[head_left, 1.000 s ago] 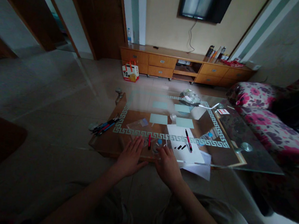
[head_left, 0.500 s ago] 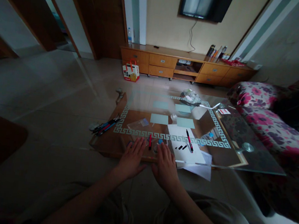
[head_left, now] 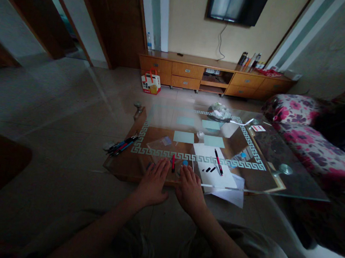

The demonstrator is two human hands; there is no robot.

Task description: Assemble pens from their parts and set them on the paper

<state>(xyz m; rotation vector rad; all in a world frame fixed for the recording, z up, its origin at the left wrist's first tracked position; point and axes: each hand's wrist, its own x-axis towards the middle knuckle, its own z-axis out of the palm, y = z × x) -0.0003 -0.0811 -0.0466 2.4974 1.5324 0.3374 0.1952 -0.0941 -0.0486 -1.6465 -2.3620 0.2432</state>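
Single head view: looks forward and down over table (head_left: 265, 184) from its near edge; dim, probably wide-angle.

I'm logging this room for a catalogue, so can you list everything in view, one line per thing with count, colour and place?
glass table: one, clear top with a pale key-pattern border, centre
red pen: one, red, near edge, between the hands
pink pen: one, pink and black, on the white paper
white paper: a few sheets, white, near right
pale cards: four, light green, table centre
pen bundle: one, mixed colours, left edge
cabinet: one, wooden, far wall
television: one, black, on the wall
sofa: one, pink floral, right
left hand: open, flat at the table's near edge
right hand: open, flat beside it
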